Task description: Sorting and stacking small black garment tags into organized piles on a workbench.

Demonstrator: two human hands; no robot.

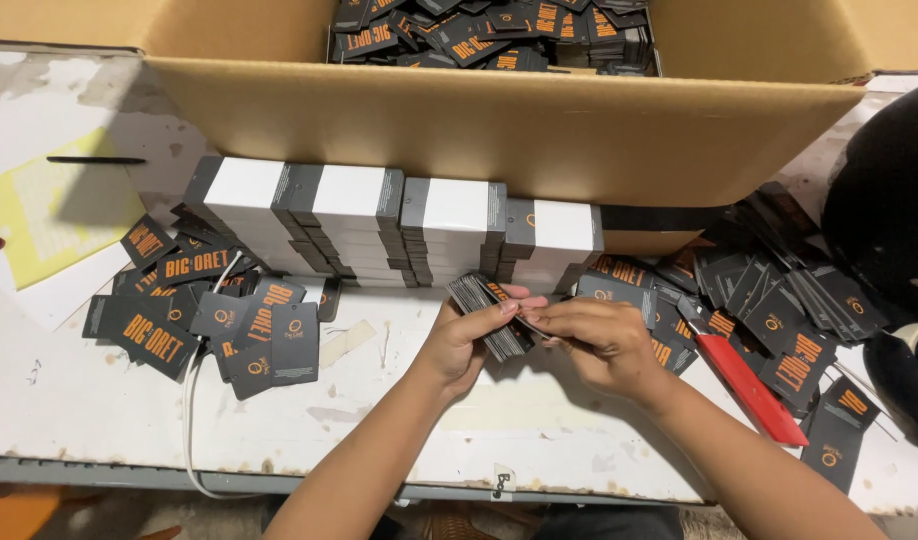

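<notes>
Gripped tag stack (484,312) in left hand (464,345), fanned for counting; right hand (599,340) pinched one tag, near white stacks (399,235) and far box (499,130).

Cardboard box (499,130) cut by top edge; black round object (884,230) cut right

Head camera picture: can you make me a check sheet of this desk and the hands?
Surface: white table, scuffed and stained.
Job's things: left hand holds a stack of dark tags; right hand has its fingers at the stack.
Clutter: loose tags left, more tags right, banded stacks, red-handled tool, yellow sheet.
Grippers: both hands closed on the stack.
Cables: white cord.
Surroundings: cardboard box of tags; dark object.
</notes>
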